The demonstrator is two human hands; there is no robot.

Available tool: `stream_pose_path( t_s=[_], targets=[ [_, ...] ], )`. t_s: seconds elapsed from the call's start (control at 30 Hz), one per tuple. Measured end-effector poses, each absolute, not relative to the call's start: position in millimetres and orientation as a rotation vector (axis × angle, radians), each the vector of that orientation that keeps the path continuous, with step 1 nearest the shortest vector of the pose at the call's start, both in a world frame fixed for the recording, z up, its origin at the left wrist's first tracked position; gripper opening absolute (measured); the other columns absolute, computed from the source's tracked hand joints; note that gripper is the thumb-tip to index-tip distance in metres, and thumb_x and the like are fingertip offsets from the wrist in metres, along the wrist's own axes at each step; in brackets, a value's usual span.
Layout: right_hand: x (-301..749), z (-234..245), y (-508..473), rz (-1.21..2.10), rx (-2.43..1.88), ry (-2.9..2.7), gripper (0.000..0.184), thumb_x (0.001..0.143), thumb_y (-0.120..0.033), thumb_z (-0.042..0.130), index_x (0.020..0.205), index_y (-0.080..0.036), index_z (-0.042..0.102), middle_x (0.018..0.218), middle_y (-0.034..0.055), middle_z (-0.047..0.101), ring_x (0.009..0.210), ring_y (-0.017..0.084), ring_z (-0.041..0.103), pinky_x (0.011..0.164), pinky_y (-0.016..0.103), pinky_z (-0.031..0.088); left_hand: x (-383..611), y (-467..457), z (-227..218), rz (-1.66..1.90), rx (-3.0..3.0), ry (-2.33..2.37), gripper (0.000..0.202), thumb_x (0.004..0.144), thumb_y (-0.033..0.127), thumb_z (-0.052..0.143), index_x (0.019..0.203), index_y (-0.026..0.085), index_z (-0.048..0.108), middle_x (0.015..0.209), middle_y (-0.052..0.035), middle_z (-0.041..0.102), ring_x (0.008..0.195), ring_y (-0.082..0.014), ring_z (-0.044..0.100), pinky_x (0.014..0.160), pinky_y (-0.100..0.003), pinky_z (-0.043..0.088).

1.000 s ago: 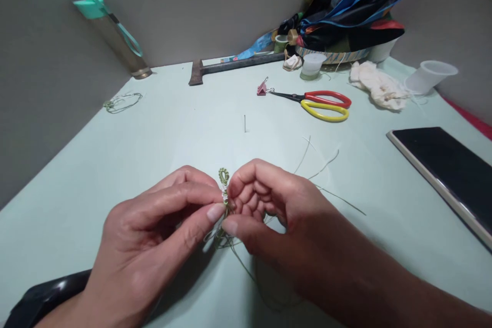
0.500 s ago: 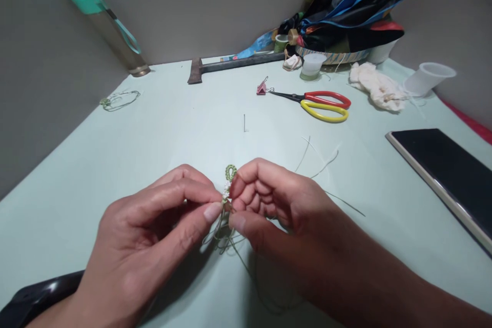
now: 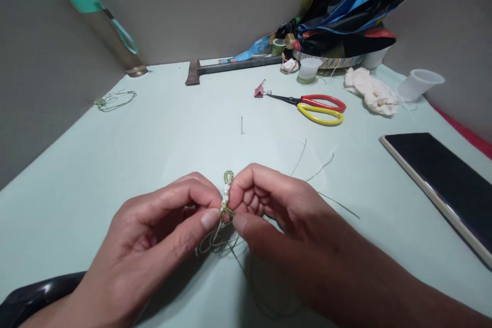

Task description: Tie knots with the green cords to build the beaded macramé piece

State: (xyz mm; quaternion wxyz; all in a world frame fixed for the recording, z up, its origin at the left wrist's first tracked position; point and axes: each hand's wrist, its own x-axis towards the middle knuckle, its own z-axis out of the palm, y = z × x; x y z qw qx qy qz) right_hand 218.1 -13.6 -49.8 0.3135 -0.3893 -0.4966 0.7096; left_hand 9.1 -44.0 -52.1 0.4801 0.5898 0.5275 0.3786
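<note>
Between my two hands, a small knotted cord piece [image 3: 225,193] stands with a green loop at its top and white knots beneath. Its lower end is pinched between the thumb and index finger of my left hand [image 3: 169,225]. My right hand [image 3: 277,210] has its fingers curled, with thumb and index finger on the green cords [image 3: 229,211] just right of the knots. Loose cord ends [image 3: 219,241] hang in loops below the fingertips. More thin strands [image 3: 338,204] stick out over the table past my right hand. The exact crossing of cords at the fingertips is too small to make out.
Beyond my hands lie a needle [image 3: 242,125], scissors [image 3: 321,109] with red and yellow handles, a pink binder clip [image 3: 259,91] and a hammer [image 3: 234,66]. A phone [image 3: 442,179] lies right; a bottle [image 3: 111,36] and a cord bundle [image 3: 115,101] are left. Cups [image 3: 308,69] stand at the back.
The view has shifted slightly. Both hands keep hold at the cord piece's lower end; the piece stands a little straighter, and more of its white knots and green cords shows between the fingers.
</note>
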Motion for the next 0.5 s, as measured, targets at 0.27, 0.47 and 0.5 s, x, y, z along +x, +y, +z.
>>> stream_pose_path(
  t_s=[0.27, 0.47, 0.5],
  targets=[
    [220.4, -37.4, -7.0, 2.100, -1.097, -1.135, 0.020, 0.088, -0.025, 0.089, 0.086, -0.024, 0.069, 0.078, -0.0050, 0.058, 0.076, 0.014, 0.051, 0.067, 0.024, 0.043, 15.3, -48.0, -45.9, 0.893, 1.411, 1.348, 0.022, 0.102, 0.032, 0.077, 0.082, 0.032, 0.087, 0.078, 0.0013, 0.075, 0.071, -0.0162, 0.063, 0.064, -0.023, 0.049],
    [213.8, -48.4, -9.0, 2.077, -0.994, -1.021, 0.030, 0.083, -0.043, 0.091, 0.081, -0.024, 0.067, 0.073, -0.0056, 0.057, 0.068, 0.013, 0.049, 0.060, 0.024, 0.039, 10.9, -43.2, -47.4, 0.886, 1.464, 1.287, 0.029, 0.101, 0.045, 0.081, 0.079, 0.027, 0.085, 0.070, -0.0017, 0.073, 0.059, -0.0161, 0.057, 0.050, -0.022, 0.046],
    [214.4, -47.9, -8.7, 2.114, -1.000, -1.021, 0.028, 0.085, -0.039, 0.091, 0.082, -0.024, 0.068, 0.076, -0.0043, 0.063, 0.074, 0.014, 0.056, 0.067, 0.025, 0.044, 11.8, -43.4, -46.7, 0.869, 1.431, 1.299, 0.032, 0.101, 0.050, 0.081, 0.079, 0.027, 0.084, 0.069, -0.0020, 0.073, 0.058, -0.0159, 0.056, 0.049, -0.021, 0.046]
  ],
)
